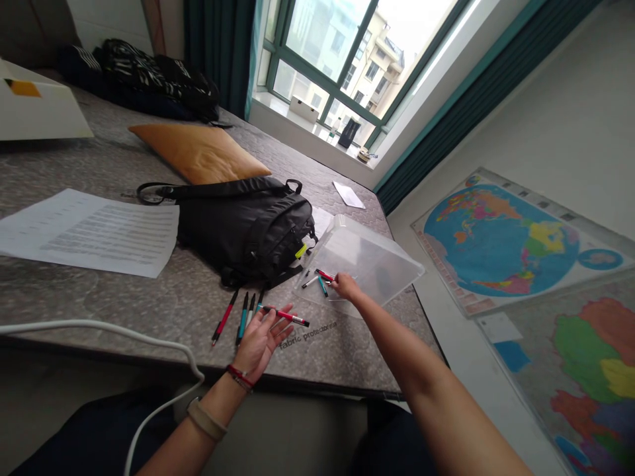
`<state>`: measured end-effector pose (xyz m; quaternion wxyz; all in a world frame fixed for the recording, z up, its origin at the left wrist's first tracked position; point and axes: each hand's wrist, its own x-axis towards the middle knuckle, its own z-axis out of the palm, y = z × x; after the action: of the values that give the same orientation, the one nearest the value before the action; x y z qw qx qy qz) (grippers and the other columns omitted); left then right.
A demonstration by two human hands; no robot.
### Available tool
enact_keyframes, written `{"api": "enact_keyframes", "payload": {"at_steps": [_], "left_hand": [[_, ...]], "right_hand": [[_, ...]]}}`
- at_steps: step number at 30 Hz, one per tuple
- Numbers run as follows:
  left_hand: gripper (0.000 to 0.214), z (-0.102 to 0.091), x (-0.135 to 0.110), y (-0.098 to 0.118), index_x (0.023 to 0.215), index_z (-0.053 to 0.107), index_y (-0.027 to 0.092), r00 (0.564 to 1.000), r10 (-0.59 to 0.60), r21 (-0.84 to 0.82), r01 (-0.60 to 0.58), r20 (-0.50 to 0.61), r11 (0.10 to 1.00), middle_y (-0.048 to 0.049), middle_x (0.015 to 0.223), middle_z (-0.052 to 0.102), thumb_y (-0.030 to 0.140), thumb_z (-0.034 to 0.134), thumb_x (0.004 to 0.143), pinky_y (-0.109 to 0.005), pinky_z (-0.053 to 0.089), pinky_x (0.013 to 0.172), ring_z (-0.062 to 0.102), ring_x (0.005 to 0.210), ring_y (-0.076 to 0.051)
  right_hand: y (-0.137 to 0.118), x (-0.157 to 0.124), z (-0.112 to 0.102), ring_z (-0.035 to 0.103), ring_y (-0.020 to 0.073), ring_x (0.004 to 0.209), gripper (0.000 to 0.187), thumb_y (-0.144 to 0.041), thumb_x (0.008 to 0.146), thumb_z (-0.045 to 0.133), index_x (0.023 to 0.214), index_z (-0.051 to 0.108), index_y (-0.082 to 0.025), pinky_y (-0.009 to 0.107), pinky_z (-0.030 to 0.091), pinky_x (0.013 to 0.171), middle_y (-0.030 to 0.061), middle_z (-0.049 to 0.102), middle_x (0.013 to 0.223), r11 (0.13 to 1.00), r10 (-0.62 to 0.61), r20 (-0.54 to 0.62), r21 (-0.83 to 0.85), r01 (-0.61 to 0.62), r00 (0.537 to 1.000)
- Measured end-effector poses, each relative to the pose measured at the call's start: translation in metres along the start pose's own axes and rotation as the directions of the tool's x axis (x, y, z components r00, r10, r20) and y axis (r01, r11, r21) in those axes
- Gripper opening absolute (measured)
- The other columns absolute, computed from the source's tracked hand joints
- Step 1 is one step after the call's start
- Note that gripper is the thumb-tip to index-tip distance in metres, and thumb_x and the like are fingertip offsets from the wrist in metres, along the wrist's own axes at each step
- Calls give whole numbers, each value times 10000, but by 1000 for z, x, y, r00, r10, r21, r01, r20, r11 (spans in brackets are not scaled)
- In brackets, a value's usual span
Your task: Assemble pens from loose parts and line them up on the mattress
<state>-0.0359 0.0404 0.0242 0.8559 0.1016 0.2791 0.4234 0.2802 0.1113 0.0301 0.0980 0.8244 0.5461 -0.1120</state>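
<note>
One red pen point(294, 318) is held in the left hand point(258, 345); the right hand point(346, 287) pinches another red pen point(323, 274) (one end hidden).

Our grey mattress point(191, 299) and what it carries
On it we see a black backpack point(238, 231) in the middle, a printed sheet point(114, 231) to its left, a flat orange-brown piece point(198, 152) behind, a clear plastic box point(381, 254) to its right, a row of pens point(242, 317) towards the front edge, and a small white paper point(348, 194) near the far end.
</note>
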Motion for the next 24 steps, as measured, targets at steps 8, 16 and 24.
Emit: {"api": "enact_keyframes", "payload": {"at_steps": [8, 16, 24], "left_hand": [[199, 2, 1, -2, 945, 450, 216, 999, -42, 63, 43, -15, 997, -140, 1203, 672, 231, 636, 876, -355, 575, 812, 714, 933, -205], [277, 0, 2, -7, 946, 451, 220, 997, -72, 192, 74, -17, 979, -136, 1153, 699, 310, 689, 836, -306, 576, 745, 728, 819, -185], [325, -1, 6, -9, 968, 448, 220, 997, -75, 247, 79, -23, 966, -136, 1135, 708, 354, 703, 818, -289, 574, 709, 728, 801, -182]], "right_hand": [[6, -6, -10, 616, 154, 834, 221, -344, 890, 536, 940, 670, -175, 204, 375, 631, 47, 709, 942, 992, -7, -82, 122, 17, 997], [13, -7, -10, 630, 180, 844, 201, -287, 856, 594, 987, 673, -156, 224, 392, 664, 89, 707, 959, 999, -14, -5, 40, 14, 1000], [-12, -12, -7, 608, 223, 1029, 250, -229, 857, 585, 1100, 643, -212, 261, 418, 817, 106, 642, 1152, 984, -151, 41, -95, 154, 988]]}}
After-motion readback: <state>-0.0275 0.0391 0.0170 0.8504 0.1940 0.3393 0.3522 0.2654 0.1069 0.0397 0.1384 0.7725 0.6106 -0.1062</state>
